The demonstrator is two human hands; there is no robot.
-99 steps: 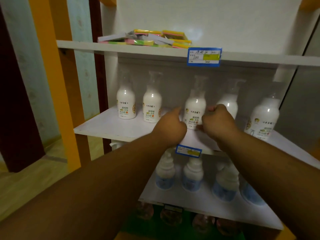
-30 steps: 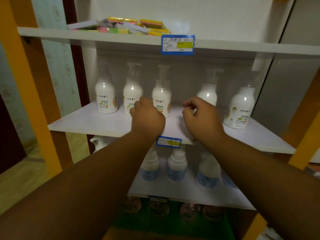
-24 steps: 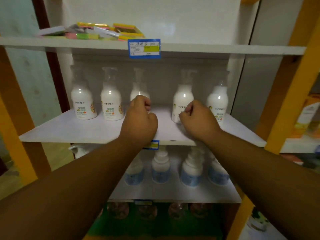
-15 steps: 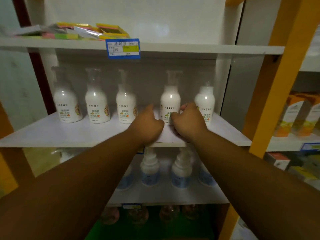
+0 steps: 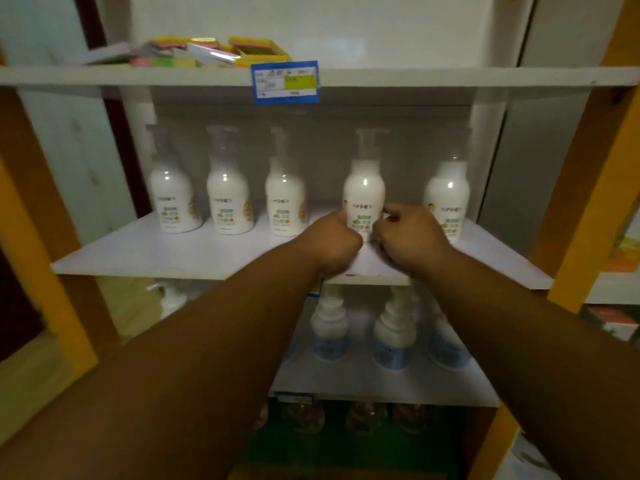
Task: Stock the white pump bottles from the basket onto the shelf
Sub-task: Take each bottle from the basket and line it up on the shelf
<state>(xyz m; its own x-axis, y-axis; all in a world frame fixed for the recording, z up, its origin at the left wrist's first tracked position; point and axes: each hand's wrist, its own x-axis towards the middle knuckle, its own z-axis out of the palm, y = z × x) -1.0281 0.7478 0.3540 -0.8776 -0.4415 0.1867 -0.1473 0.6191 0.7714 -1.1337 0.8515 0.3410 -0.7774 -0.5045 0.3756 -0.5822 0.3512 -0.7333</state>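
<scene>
Several white pump bottles stand in a row on the middle shelf (image 5: 207, 251). The fourth bottle from the left (image 5: 363, 192) has both my hands at its base. My left hand (image 5: 332, 242) has curled fingers and its thumb is against the bottle's lower left side. On the lower right side, my right hand (image 5: 412, 237) pinches the bottle with curled fingers. Three more bottles (image 5: 228, 199) stand to the left and one (image 5: 446, 195) to the right. The basket is out of view.
The upper shelf (image 5: 450, 79) carries coloured flat packets (image 5: 214, 53) and a blue price tag (image 5: 284, 81). Blue-labelled pump bottles (image 5: 329, 327) stand on the lower shelf (image 5: 381, 389). Orange uprights (image 5: 588, 188) frame the unit. Boxes (image 5: 613, 323) sit at the far right.
Both hands have worked rightward along the row, from the third bottle to the fourth. The view has swung with them, and the hands now close in on the fourth bottle's base.
</scene>
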